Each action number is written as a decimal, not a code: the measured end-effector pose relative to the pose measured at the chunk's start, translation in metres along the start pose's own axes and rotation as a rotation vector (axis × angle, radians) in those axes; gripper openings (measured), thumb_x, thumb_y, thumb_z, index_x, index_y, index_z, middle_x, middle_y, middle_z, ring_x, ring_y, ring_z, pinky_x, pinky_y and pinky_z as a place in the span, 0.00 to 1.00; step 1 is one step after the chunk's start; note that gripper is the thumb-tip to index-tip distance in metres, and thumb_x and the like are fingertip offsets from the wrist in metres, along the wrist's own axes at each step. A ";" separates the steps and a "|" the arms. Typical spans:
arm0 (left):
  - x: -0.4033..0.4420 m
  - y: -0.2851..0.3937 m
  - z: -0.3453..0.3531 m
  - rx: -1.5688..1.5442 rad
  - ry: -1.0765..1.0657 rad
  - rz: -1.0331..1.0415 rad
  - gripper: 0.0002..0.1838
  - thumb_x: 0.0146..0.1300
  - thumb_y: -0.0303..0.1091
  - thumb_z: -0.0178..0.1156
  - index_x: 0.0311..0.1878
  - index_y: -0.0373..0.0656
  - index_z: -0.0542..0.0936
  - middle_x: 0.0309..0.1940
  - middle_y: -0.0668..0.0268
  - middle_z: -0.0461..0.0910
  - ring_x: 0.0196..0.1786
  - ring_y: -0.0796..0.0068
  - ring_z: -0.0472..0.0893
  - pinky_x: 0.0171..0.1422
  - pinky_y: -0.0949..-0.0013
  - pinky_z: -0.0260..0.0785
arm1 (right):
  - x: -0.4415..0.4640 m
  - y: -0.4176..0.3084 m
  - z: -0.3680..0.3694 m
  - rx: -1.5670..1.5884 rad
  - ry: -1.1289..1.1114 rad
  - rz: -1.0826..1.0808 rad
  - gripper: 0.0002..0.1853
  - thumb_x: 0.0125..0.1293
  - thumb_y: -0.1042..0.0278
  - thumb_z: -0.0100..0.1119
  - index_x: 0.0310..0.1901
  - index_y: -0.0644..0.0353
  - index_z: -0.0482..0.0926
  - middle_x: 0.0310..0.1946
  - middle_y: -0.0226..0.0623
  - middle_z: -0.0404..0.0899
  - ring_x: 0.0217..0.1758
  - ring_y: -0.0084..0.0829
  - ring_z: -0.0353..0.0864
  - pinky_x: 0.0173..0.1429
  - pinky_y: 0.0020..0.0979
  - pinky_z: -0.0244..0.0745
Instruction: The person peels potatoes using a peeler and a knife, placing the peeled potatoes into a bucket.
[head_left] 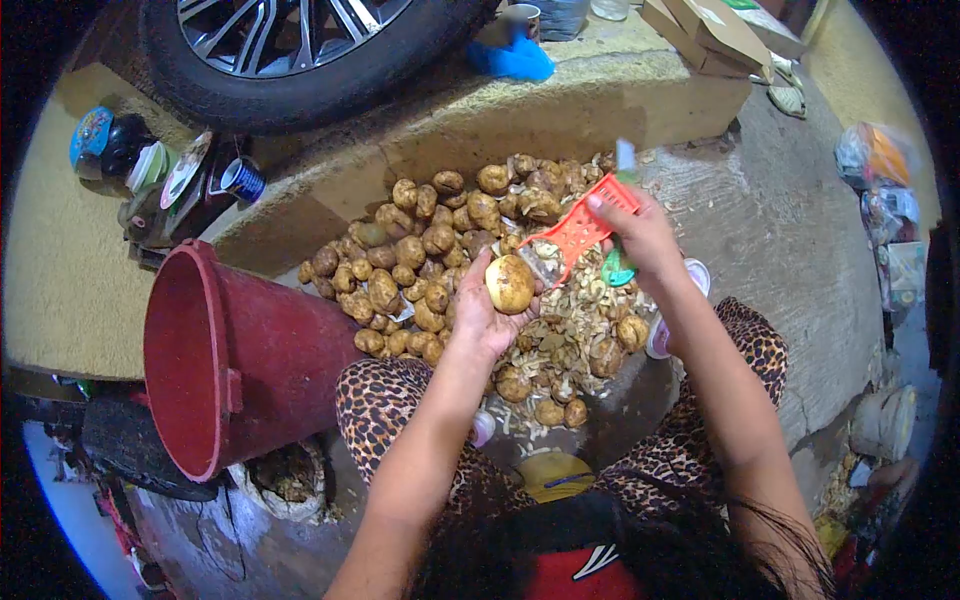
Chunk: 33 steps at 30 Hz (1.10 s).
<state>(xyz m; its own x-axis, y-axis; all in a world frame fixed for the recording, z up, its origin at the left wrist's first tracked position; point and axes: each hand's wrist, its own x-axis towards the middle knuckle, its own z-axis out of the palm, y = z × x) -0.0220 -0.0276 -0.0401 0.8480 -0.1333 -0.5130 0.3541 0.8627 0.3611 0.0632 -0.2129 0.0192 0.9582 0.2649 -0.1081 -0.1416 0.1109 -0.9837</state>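
In the head view my left hand (485, 312) cups a partly peeled potato (510, 284), pale on one side and brown on the other. My right hand (640, 232) is closed round the handle of an orange peeler (580, 232). Its wide blade end is just above the potato; I cannot tell whether they touch. A green plastic piece (618, 268) shows below my right hand. Behind my left hand lies a big heap of unpeeled potatoes (410, 250). Pale and brown peelings (560, 330) cover the ground between my legs, with several potatoes among them.
A large red bucket (290, 335) lies tilted on the left, its mouth facing left. Beyond the heap runs a low concrete ledge (420, 150) carrying a car wheel (290, 90), a blue plastic bag (515, 60) and a cardboard box (710, 35). Bagged items (890, 210) stand far right.
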 end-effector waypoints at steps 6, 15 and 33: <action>-0.006 -0.009 0.009 0.072 0.062 0.031 0.24 0.64 0.54 0.41 0.49 0.43 0.71 0.38 0.59 0.78 0.34 0.65 0.79 0.29 0.66 0.73 | -0.011 0.025 0.026 -0.168 -0.065 -0.140 0.12 0.56 0.62 0.63 0.30 0.62 0.75 0.20 0.28 0.76 0.19 0.16 0.73 0.21 0.19 0.67; -0.007 -0.008 0.012 0.261 0.020 0.085 0.22 0.64 0.52 0.43 0.45 0.41 0.73 0.31 0.62 0.79 0.26 0.65 0.79 0.23 0.65 0.72 | 0.008 -0.002 0.003 -0.415 0.227 -0.357 0.11 0.55 0.62 0.63 0.31 0.62 0.76 0.20 0.28 0.76 0.18 0.17 0.71 0.22 0.20 0.66; -0.012 -0.010 0.023 0.330 0.038 0.227 0.25 0.65 0.52 0.43 0.39 0.35 0.73 0.28 0.55 0.79 0.26 0.64 0.80 0.23 0.67 0.72 | -0.002 0.011 0.005 -0.036 0.020 0.053 0.10 0.58 0.63 0.60 0.34 0.61 0.75 0.20 0.26 0.75 0.15 0.15 0.68 0.19 0.19 0.64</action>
<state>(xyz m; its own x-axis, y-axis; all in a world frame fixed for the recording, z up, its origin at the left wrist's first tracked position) -0.0267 -0.0459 -0.0200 0.9062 0.0660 -0.4177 0.2726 0.6639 0.6963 0.0585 -0.2074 0.0089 0.9545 0.2500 -0.1628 -0.1837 0.0625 -0.9810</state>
